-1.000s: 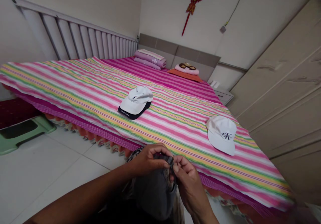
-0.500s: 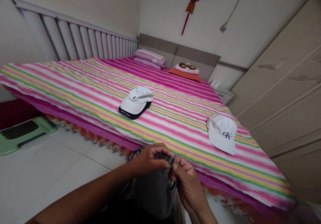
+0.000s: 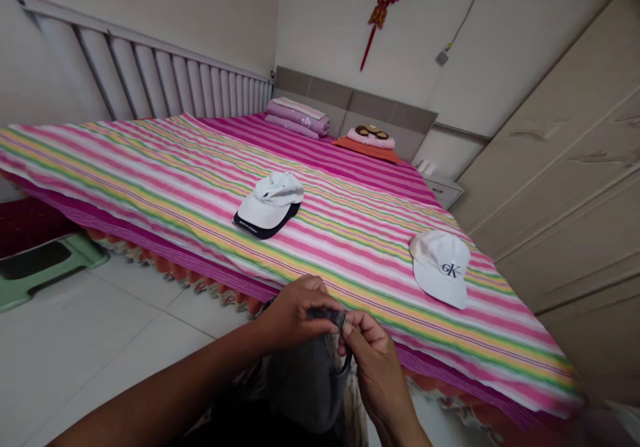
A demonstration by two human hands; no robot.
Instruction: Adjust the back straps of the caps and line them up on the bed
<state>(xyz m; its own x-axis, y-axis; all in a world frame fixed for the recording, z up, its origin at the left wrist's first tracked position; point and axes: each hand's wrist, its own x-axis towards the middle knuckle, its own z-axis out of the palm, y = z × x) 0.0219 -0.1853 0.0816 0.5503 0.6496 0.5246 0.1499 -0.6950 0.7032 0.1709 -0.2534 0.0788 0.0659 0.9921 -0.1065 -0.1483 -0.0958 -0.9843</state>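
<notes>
Just above bed edge: left hand [image 3: 300, 315], fingers curled, gripping grey cloth item [image 3: 305, 387] (maybe a cap, hard to tell), right hand [image 3: 375, 363] pinching its small dark buckle [image 3: 341, 319]. Both slightly higher than before, grip same. Farther, on striped bedsheet [image 3: 150, 187]: white cap w/ dark brim [image 3: 267, 207], white CK cap [image 3: 440, 268].

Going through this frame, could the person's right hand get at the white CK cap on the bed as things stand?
Probably yes: nothing stands between the right hand and the white CK cap on the striped bedspread, though that hand is busy with a gray cloth item.
</notes>
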